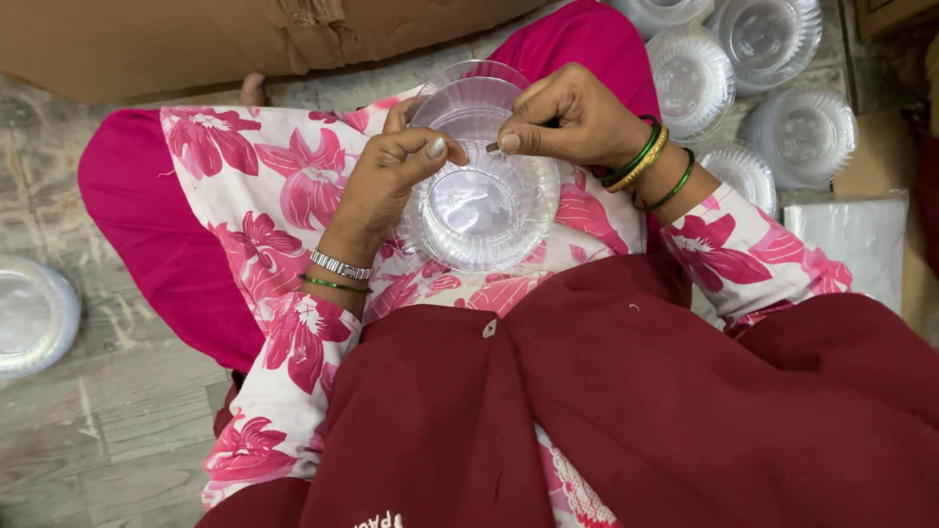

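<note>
**Both hands meet over a clear plastic bowl on the lap**

You sit on the stone floor (117,411), and a clear plastic bowl (486,210) rests on your lap against the pink floral tunic (279,196), near its upper edge. Your left hand (386,181) curls around the bowl's left rim, thumb and forefinger pinched together above it. Your right hand (577,122) is closed in a tight pinch over the bowl's upper rim, holding a small thin dark tool (494,147) whose tip pokes out toward your left thumb; what kind of tool it is cannot be made out. The two hands nearly touch at the fingertips. A dark red cloth (636,411) covers your front, just below the bowl. More clear bowls (773,78) lie clustered on the floor at upper right, well apart from the lap, and another clear dish (34,313) sits alone at the left edge. Brown cardboard (147,39) lies along the top.
</note>
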`<state>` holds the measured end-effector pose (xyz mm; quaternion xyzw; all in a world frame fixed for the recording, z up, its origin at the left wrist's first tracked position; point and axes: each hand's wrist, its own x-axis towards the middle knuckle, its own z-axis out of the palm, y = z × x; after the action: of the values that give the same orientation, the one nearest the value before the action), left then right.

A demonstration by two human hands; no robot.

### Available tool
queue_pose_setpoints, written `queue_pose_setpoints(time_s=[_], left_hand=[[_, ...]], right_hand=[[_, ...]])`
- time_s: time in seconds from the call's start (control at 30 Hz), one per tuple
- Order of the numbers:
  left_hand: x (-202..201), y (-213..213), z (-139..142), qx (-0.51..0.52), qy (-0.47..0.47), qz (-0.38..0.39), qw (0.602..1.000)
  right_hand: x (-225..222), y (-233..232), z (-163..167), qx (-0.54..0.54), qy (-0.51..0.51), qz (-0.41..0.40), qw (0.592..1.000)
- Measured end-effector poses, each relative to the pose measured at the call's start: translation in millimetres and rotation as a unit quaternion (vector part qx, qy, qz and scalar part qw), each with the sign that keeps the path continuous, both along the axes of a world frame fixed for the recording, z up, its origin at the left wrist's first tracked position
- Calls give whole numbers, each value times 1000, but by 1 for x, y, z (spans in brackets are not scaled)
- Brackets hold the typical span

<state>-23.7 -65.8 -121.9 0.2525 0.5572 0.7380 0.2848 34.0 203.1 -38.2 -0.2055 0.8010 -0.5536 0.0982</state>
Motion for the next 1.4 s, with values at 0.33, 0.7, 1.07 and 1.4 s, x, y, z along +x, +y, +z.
queue_pose_setpoints(time_s=[0.33, 0.7, 1.07, 1.4], left_hand=[[2, -4, 6, 1, -17, 18, 1000], [4, -4, 15, -3, -6, 14, 1000], [7, -4, 6, -13, -2, 18, 1000], [0, -6, -10, -21, -32, 47, 998]], right_hand=[[20, -5, -2, 2, -32, -105, 994], [16, -9, -8, -24, -60, -124, 990], [14, 1, -14, -21, -1, -48, 999], [27, -3, -7, -43, -79, -101, 991]])
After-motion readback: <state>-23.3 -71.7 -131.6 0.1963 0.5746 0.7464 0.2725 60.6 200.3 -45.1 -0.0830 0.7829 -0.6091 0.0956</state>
